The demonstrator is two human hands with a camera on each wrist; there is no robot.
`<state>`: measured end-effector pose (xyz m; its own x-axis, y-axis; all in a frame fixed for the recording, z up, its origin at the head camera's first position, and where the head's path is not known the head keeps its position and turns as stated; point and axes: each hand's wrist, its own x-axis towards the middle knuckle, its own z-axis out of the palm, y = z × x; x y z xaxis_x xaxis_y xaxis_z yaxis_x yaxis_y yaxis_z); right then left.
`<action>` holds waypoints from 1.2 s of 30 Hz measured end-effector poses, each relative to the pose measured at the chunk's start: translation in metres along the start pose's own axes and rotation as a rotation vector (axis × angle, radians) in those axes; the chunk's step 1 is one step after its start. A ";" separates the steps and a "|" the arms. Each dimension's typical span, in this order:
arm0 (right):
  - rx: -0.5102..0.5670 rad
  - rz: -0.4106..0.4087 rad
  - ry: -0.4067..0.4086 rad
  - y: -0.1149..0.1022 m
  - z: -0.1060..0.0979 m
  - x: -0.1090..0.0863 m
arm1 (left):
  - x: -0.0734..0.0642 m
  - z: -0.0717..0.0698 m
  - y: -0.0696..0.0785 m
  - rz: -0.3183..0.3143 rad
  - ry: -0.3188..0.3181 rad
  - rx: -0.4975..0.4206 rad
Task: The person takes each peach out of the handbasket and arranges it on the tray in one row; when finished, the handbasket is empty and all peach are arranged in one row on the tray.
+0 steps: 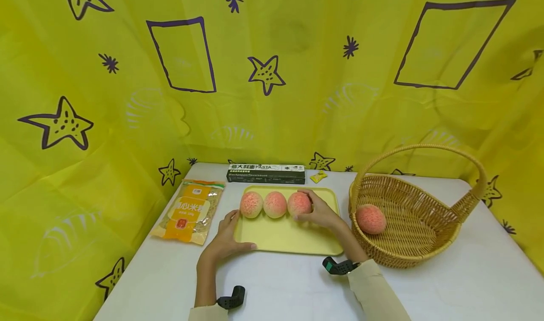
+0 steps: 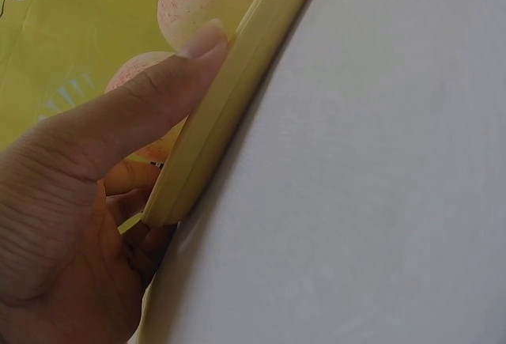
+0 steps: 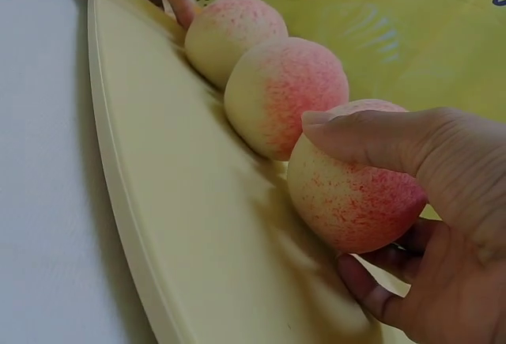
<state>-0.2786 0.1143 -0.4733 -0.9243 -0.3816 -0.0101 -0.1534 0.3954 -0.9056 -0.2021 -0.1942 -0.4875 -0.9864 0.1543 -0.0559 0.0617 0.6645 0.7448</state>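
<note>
Three pink and cream peaches sit in a row along the back of a pale yellow tray [image 1: 280, 238]. My right hand [image 1: 324, 212] grips the rightmost peach [image 1: 299, 203], thumb on the near side and fingers round the far side; the right wrist view shows this peach [image 3: 356, 194] at the tray's surface. Beside it are the middle peach [image 1: 275, 205] and the left peach [image 1: 251, 204]. At the tray's left end my left hand [image 1: 227, 238] holds the rim, its thumb along the front edge and its fingers at the left side, partly hidden in the left wrist view.
To the right stands a wicker basket [image 1: 408, 245] with a tall handle and one peach [image 1: 371, 219] inside. Behind the tray lie a dark pasta box [image 1: 265, 174] and a small yellow packet [image 1: 318, 176]. A orange-and-clear food bag [image 1: 189, 212] lies left of the tray.
</note>
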 end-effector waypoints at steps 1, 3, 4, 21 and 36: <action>-0.013 -0.002 0.002 0.000 0.000 0.000 | 0.000 0.000 0.000 0.000 -0.001 -0.001; -0.041 -0.009 0.001 -0.001 0.000 0.000 | 0.000 0.001 0.000 0.002 -0.001 -0.001; -0.045 -0.007 0.002 -0.001 0.000 0.000 | 0.000 0.001 -0.001 0.003 -0.002 -0.002; -0.075 -0.058 0.018 0.007 0.001 0.002 | 0.001 0.000 0.000 0.010 -0.002 -0.013; -0.061 -0.043 0.012 0.008 0.004 -0.001 | 0.000 0.000 0.000 0.004 -0.006 -0.035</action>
<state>-0.2777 0.1145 -0.4823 -0.9205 -0.3894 0.0333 -0.2133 0.4292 -0.8777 -0.2021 -0.1943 -0.4877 -0.9852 0.1613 -0.0572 0.0599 0.6382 0.7675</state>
